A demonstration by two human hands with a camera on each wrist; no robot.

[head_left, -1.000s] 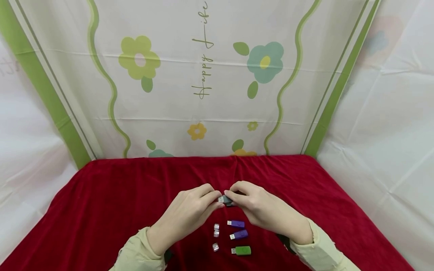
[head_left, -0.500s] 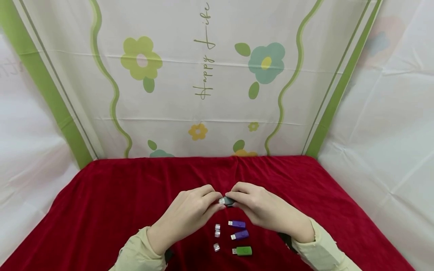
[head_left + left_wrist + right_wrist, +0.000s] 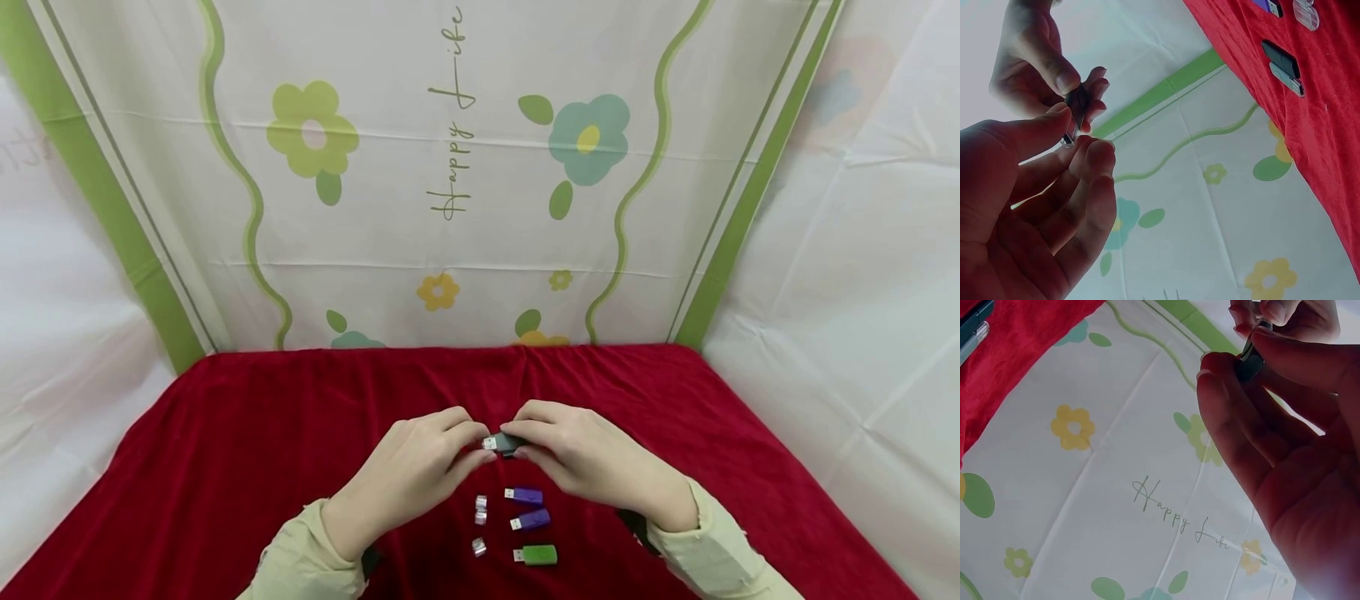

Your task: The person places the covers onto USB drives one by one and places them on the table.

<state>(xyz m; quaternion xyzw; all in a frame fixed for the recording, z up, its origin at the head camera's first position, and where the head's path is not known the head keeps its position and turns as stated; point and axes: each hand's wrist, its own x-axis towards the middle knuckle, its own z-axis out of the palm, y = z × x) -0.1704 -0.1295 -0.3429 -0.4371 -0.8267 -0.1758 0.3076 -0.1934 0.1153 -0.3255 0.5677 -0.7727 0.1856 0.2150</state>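
Note:
Both hands meet over the cloth at a dark grey USB flash drive (image 3: 508, 442). My right hand (image 3: 581, 446) pinches its body between thumb and fingers. My left hand (image 3: 420, 458) pinches at the plug end, where a small clear cap (image 3: 1068, 141) shows between the fingertips; how far it sits over the plug is hidden. On the cloth below, the left wrist view shows a black flash drive (image 3: 1280, 59) and a grey flash drive (image 3: 1287, 79) side by side. Nearer lie two purple flash drives (image 3: 530, 521) and a green one (image 3: 538, 555), plugs pointing left.
Three clear caps (image 3: 480, 547) lie left of the purple and green drives. Red cloth (image 3: 300, 433) covers the table. A white curtain (image 3: 375, 208) printed with flowers rises behind the table, with white sheets (image 3: 862, 350) at the sides.
Both hands keep their pinch on the flash drive. The right fingers have shifted slightly, and more of the grey body shows. The drives and caps on the cloth stay put.

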